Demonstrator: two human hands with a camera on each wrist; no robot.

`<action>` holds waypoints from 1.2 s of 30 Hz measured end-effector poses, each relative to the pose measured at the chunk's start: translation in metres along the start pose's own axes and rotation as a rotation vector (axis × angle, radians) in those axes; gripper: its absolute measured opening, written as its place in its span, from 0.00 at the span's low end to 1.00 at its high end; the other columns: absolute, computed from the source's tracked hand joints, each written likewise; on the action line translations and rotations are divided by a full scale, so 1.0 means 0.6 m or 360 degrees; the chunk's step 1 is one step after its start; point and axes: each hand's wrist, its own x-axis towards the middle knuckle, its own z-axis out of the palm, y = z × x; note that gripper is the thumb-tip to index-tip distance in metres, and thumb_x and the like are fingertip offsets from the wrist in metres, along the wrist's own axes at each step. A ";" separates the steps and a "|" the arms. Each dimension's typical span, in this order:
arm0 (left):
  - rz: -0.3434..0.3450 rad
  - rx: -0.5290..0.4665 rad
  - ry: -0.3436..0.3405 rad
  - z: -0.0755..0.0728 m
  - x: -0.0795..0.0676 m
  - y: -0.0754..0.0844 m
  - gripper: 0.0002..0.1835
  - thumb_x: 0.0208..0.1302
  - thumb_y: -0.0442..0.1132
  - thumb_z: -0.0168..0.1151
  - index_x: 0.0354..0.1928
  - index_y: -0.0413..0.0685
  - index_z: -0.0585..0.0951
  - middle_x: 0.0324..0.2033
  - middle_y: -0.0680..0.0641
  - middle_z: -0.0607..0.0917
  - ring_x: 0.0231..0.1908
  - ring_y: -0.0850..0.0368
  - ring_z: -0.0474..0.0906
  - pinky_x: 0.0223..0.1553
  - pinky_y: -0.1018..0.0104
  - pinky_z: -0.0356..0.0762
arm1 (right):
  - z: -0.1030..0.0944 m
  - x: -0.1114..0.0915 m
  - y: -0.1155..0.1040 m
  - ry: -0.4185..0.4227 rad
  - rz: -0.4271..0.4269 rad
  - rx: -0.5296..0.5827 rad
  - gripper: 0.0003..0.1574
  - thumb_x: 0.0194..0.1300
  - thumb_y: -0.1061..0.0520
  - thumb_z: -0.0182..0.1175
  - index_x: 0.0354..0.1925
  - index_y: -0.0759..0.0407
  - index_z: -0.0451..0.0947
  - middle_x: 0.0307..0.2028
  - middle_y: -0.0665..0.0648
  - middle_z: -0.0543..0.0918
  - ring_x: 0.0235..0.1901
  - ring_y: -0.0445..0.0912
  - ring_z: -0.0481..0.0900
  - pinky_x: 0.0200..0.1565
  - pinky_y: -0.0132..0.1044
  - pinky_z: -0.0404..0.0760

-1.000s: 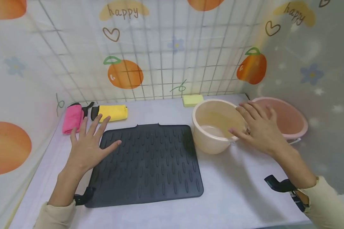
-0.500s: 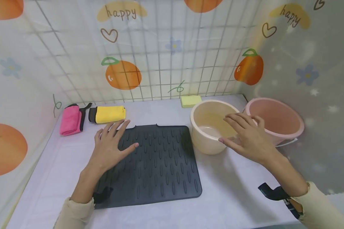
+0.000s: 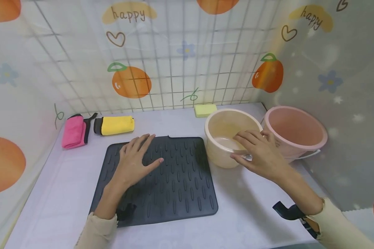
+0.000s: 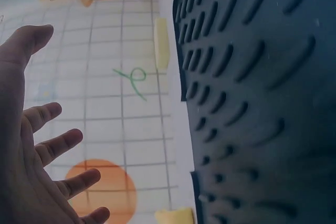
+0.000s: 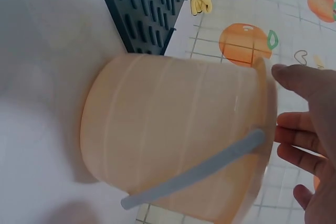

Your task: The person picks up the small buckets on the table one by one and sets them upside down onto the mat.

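Observation:
My left hand (image 3: pixel 132 167) hovers over a black ridged mat (image 3: pixel 177 188), fingers spread and holding nothing. The left wrist view also shows this hand's fingers (image 4: pixel 63 148) apart from the mat. Above the near right rim of a cream bucket (image 3: pixel 218 155) is my right hand (image 3: pixel 261 154), its fingers loosely bent. In the right wrist view the thumb (image 5: pixel 299 80) and fingers lie close to the bucket's rim; whether they touch it I cannot tell. A pale handle (image 5: pixel 197 174) hangs down the bucket's side. The bucket stands upright, right of the mat.
A pink bucket (image 3: pixel 299 128) stands behind my right hand. A pale yellow sponge (image 3: pixel 205 110) lies at the back. Back left are a folded pink cloth (image 3: pixel 73 132) and a rolled yellow cloth (image 3: pixel 117 125). A printed curtain (image 3: pixel 162 52) encloses the white table (image 3: pixel 255 221).
My left hand has moved right, from beside the cloths to over the mat. My right hand has shifted left and slightly lower over the cream bucket. The view has turned slightly.

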 end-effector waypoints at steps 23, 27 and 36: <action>0.0026 -0.0196 -0.0042 0.041 0.021 0.047 0.46 0.63 0.71 0.56 0.78 0.64 0.57 0.75 0.49 0.58 0.73 0.43 0.53 0.65 0.30 0.47 | 0.010 0.005 -0.002 0.0346 -0.0154 0.0060 0.17 0.42 0.71 0.76 0.32 0.63 0.84 0.28 0.55 0.78 0.32 0.52 0.72 0.33 0.44 0.70; 0.0014 -0.0226 -0.0047 0.044 0.023 0.047 0.46 0.63 0.71 0.57 0.78 0.64 0.57 0.75 0.49 0.58 0.73 0.43 0.52 0.65 0.30 0.46 | -0.003 0.001 0.000 0.0391 -0.0028 0.0104 0.20 0.39 0.71 0.79 0.34 0.65 0.86 0.28 0.55 0.78 0.31 0.49 0.73 0.31 0.38 0.76; -0.0031 -0.0393 -0.0068 0.049 0.028 0.057 0.46 0.61 0.72 0.58 0.78 0.69 0.55 0.75 0.50 0.58 0.73 0.42 0.53 0.66 0.31 0.46 | -0.027 0.006 -0.007 0.0541 0.0126 0.0136 0.21 0.39 0.67 0.83 0.35 0.66 0.88 0.29 0.56 0.82 0.29 0.44 0.79 0.32 0.28 0.80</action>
